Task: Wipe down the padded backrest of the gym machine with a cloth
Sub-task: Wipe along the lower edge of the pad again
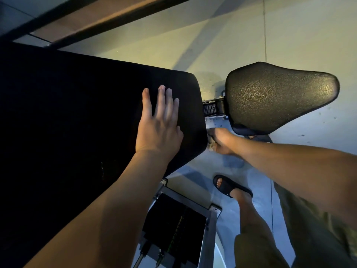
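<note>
Our left hand [160, 130] takes no grip on anything. It lies flat, fingers straight, on the black padded backrest [77, 113]. Our right hand [224, 141] curls its grip round a bunched cloth [211, 146] — blurred — at the backrest's rounded end, just below the seat pad [276, 97]. A sandalled foot [229, 185] stands on the floor [204, 171] near the weight stack [173, 223].
</note>
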